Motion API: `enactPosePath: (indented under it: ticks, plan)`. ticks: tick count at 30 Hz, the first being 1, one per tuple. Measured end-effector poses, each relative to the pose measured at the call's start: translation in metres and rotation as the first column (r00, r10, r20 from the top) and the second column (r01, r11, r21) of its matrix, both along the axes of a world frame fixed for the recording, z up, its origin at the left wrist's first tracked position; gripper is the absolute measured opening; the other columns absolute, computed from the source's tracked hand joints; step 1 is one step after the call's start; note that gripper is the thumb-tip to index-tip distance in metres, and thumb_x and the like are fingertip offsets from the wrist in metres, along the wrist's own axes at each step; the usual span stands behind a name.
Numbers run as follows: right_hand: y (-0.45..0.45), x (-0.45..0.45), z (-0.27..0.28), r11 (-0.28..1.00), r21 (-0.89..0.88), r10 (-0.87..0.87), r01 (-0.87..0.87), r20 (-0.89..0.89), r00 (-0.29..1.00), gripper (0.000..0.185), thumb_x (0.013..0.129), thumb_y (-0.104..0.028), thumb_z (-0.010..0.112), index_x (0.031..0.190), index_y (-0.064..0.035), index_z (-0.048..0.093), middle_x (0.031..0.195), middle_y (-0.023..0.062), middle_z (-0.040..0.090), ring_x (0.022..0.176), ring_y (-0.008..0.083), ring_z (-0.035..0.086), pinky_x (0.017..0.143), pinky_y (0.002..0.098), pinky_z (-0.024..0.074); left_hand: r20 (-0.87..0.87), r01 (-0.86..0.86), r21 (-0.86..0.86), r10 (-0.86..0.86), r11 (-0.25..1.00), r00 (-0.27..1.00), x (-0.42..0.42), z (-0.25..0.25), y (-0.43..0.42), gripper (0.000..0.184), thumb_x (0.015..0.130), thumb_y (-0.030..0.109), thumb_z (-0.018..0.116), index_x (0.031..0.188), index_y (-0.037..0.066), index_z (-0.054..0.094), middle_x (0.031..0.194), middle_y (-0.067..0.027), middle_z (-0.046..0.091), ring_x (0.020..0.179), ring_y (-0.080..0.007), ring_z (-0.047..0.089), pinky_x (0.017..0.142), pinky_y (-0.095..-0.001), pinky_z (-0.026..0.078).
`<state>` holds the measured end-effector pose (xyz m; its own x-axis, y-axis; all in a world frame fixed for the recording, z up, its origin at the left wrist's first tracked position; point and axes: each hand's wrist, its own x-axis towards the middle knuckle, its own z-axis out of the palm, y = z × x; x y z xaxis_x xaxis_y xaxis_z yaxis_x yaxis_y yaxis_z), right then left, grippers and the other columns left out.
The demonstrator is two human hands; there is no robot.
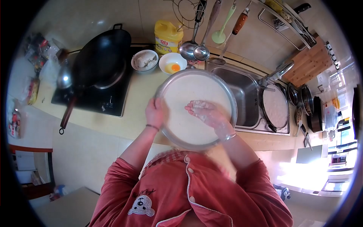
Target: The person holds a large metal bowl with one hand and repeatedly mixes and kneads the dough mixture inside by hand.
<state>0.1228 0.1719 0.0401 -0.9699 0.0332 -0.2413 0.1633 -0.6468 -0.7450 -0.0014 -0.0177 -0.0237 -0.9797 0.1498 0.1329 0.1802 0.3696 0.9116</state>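
A wide metal basin (234, 104) sits at the counter's front edge before my body, filled with a smooth white mass (181, 126) that could be flour or batter. My left hand (154, 113) grips the basin's left rim, thumb on top. Over the white contents is my right hand (206, 113), fingers stretched out and dusted with white; whether it touches the surface I cannot tell. Just behind the basin stand a white bowl (166, 60) with a cracked raw egg and another bowl (137, 64) holding a whitish, floury lump.
On the left, a black wok (100, 56) rests on an induction cooktop (109, 104). A yellow jug (163, 38) is against the wall, near hanging ladles (201, 53). To the right are a steel sink (242, 96), a faucet (280, 72) and a round pan with white contents (275, 108).
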Motion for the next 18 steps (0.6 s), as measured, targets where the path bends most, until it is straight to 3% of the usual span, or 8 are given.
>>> enactPosePath:
  ticks: [1, 9, 15, 18]
  plan:
    - [0.001, -0.001, -0.007, 0.999, 0.04, 0.018, -0.018, -0.014, 1.0, 0.029, 0.084, -0.007, 0.053, 0.108, 0.0071, 0.049, 0.106, 0.017, 0.055, 0.102, 0.0291, 0.053, 0.09, 0.037, 0.0427, 0.038, 0.009, 0.008, -0.009, 1.0, 0.999, 0.001, 0.004, 0.0, 0.029, 0.087, 0.027, 0.045, 0.089, -0.001, 0.054, 0.081, -0.0247, 0.056, 0.077, -0.0414, 0.054, 0.066, -0.0431, 0.043]
    - [-0.001, -0.001, 0.0, 0.999, 0.019, -0.038, 0.036, 0.081, 0.996, 0.03, 0.086, -0.009, 0.051, 0.11, 0.0073, 0.047, 0.104, 0.0198, 0.055, 0.098, 0.0308, 0.056, 0.084, 0.0358, 0.0467, 0.044, 0.013, -0.001, -0.013, 1.0, 0.999, 0.001, 0.007, 0.0, 0.029, 0.087, 0.027, 0.045, 0.09, -0.001, 0.054, 0.081, -0.0245, 0.056, 0.077, -0.0408, 0.054, 0.066, -0.0423, 0.043]
    - [0.0, 0.001, 0.0, 0.999, -0.013, -0.048, 0.049, 0.101, 0.994, 0.036, 0.089, -0.023, 0.046, 0.109, 0.0063, 0.047, 0.1, 0.02, 0.056, 0.094, 0.0314, 0.057, 0.08, 0.0371, 0.0478, 0.04, 0.007, -0.003, -0.007, 1.0, 0.999, 0.002, 0.009, 0.0, 0.029, 0.087, 0.026, 0.045, 0.09, -0.001, 0.054, 0.081, -0.0242, 0.057, 0.077, -0.0402, 0.055, 0.067, -0.042, 0.043]
    - [0.0, -0.001, -0.001, 0.996, -0.02, -0.078, 0.082, 0.151, 0.985, 0.036, 0.089, -0.03, 0.047, 0.101, 0.0029, 0.051, 0.091, 0.0162, 0.059, 0.087, 0.0291, 0.06, 0.074, 0.0363, 0.0492, 0.05, 0.011, -0.004, -0.011, 1.0, 0.999, 0.002, 0.008, -0.001, 0.029, 0.087, 0.026, 0.045, 0.091, -0.001, 0.054, 0.081, -0.024, 0.057, 0.077, -0.0399, 0.055, 0.067, -0.0419, 0.043]
